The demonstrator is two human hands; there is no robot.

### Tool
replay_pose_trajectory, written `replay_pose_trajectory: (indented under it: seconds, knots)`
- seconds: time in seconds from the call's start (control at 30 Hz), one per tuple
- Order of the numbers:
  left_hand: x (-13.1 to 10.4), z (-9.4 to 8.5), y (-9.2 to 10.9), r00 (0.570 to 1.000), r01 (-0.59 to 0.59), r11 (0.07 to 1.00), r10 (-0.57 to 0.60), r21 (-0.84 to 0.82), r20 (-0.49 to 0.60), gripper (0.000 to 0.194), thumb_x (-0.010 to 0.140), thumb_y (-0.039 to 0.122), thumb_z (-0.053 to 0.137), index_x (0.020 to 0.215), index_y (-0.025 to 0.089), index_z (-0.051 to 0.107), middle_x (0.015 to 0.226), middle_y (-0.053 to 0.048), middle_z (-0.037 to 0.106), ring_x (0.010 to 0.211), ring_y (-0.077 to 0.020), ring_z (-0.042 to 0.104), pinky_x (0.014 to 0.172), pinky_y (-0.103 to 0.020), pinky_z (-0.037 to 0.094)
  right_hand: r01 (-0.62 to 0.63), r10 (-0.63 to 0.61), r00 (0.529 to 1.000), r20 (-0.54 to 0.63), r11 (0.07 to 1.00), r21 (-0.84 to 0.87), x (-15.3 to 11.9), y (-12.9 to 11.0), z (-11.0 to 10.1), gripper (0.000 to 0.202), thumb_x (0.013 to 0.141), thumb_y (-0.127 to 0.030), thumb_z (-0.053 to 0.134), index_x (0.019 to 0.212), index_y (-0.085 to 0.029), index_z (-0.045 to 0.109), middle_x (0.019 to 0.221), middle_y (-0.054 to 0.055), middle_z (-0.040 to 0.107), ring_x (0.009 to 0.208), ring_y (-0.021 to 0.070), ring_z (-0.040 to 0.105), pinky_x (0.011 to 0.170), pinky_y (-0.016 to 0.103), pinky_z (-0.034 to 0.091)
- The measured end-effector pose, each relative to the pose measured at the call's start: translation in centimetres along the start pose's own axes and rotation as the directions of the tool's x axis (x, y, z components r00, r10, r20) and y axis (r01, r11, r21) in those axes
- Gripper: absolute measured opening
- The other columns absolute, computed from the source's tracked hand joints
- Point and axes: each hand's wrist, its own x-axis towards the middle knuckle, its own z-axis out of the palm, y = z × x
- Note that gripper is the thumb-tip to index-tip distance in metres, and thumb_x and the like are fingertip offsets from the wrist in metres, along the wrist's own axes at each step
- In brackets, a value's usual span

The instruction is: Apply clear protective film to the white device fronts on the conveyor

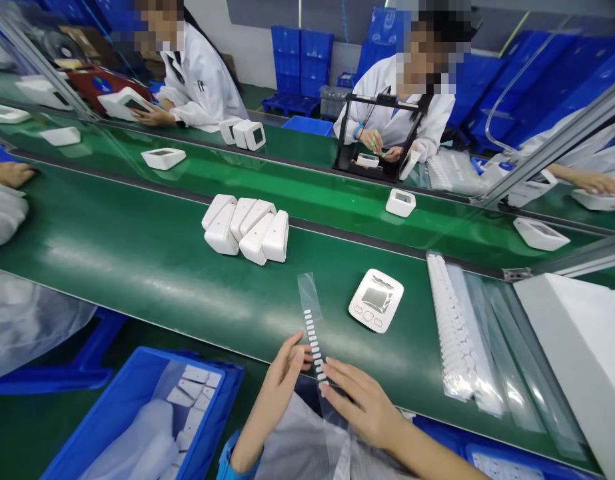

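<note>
A narrow clear strip of small white stickers (313, 340) extends over the near edge of the green work surface. My right hand (360, 403) pinches its lower part between thumb and fingers. My left hand (283, 373) is curled at the strip's left edge, its fingertips against it and partly hidden behind it. Beyond my hands, to the right, a white device (376, 300) lies face up, with a film-covered grey screen and outlined buttons. A cluster of several white device housings (247, 227) stands farther off to the left.
Clear plastic sheets with white pieces (457, 333) lie at the right beside a white box (572, 360). A blue crate (137, 373) with white parts stands lower left. Beyond a transparent partition, co-workers handle devices; another person's hand (10, 175) is at far left.
</note>
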Motion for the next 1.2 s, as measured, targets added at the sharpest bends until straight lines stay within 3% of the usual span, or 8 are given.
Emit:
replay_pose_trajectory:
  seconds: [0.07,0.17,0.27,0.43,0.7,0.87,1.07,1.2]
  knots:
    - [0.4,1.2,0.1,0.997,0.05,0.987,-0.042,-0.152,0.059,0.065,0.089,0.054,0.06,0.141,0.019,0.043,0.114,-0.013,0.072,0.103,-0.0261,0.072,0.091,-0.042,0.057,0.088,-0.088,0.996,0.029,0.996,-0.019,-0.4,-0.2,-1.2,0.034,0.096,-0.016,0.052,0.128,-0.021,0.062,0.128,0.009,0.068,0.131,0.0203,0.055,0.101,0.031,0.055]
    - [1.4,2.6,0.0,0.999,-0.013,0.969,0.005,-0.245,-0.035,0.075,0.087,0.046,0.066,0.148,0.024,0.028,0.124,-0.012,0.068,0.106,-0.0247,0.071,0.091,-0.038,0.057,0.245,-0.238,0.964,0.117,0.968,-0.047,-0.5,0.7,-2.6,0.033,0.095,-0.016,0.053,0.126,-0.017,0.063,0.128,0.008,0.068,0.13,0.0207,0.055,0.106,0.032,0.05]
    - [2.6,3.1,0.0,0.994,-0.097,0.977,0.085,-0.192,-0.071,0.076,0.087,0.046,0.065,0.15,0.03,0.024,0.137,-0.012,0.059,0.105,-0.0234,0.071,0.09,-0.037,0.058,0.14,-0.127,0.982,0.136,0.986,-0.091,0.1,4.0,-3.6,0.041,0.094,-0.016,0.05,0.135,-0.013,0.056,0.137,0.015,0.061,0.139,0.0245,0.046,0.112,0.043,0.045]
    - [4.0,2.8,1.0,0.993,-0.055,0.988,0.07,-0.147,0.099,0.067,0.081,0.04,0.072,0.14,0.024,0.044,0.108,-0.007,0.069,0.106,-0.0257,0.07,0.091,-0.04,0.058,-0.188,0.227,0.966,0.123,0.945,-0.267,3.1,10.6,-3.7,0.05,0.094,-0.034,0.057,0.138,-0.009,0.053,0.148,0.024,0.047,0.145,0.0386,0.031,0.112,0.06,0.037]
    - [4.2,4.2,1.7,0.985,0.079,0.956,-0.032,-0.282,0.169,0.034,0.085,0.048,0.069,0.102,0.019,0.064,0.075,0.001,0.065,0.085,-0.021,0.073,0.084,-0.04,0.062,0.056,-0.021,0.968,0.251,0.99,-0.132,1.7,12.6,-5.1,0.035,0.095,-0.025,0.049,0.122,-0.008,0.063,0.123,0.02,0.065,0.134,0.0328,0.05,0.109,0.053,0.044]
    - [3.3,6.7,1.8,0.987,0.049,0.967,-0.007,-0.251,0.162,0.035,0.086,0.051,0.065,0.099,0.019,0.062,0.081,0.0,0.067,0.084,-0.0207,0.074,0.076,-0.035,0.064,-0.166,0.177,0.98,-0.091,0.98,0.11,0.3,8.7,-5.2,0.028,0.094,-0.02,0.058,0.121,-0.018,0.061,0.116,0.013,0.069,0.119,0.0243,0.062,0.102,0.044,0.053]
    - [1.6,8.0,2.0,0.978,-0.024,0.977,0.067,-0.214,0.196,0.028,0.095,0.04,0.056,0.116,0.021,0.059,0.109,-0.007,0.07,0.09,-0.0197,0.073,0.081,-0.034,0.063,-0.407,0.501,0.726,-0.471,0.865,0.292,2.3,3.9,-2.5,0.015,0.091,-0.013,0.062,0.099,-0.023,0.068,0.102,0.008,0.065,0.099,0.0208,0.067,0.083,0.035,0.06]
    - [1.3,7.8,2.3,0.975,-0.078,0.983,0.11,-0.169,0.192,0.024,0.097,0.035,0.055,0.113,0.02,0.062,0.112,-0.007,0.071,0.098,-0.0204,0.07,0.086,-0.033,0.06,-0.407,0.474,0.683,-0.556,0.879,0.25,2.5,3.5,-1.6,0.02,0.088,-0.01,0.065,0.098,-0.025,0.072,0.121,0.009,0.06,0.111,0.0238,0.062,0.089,0.041,0.059]
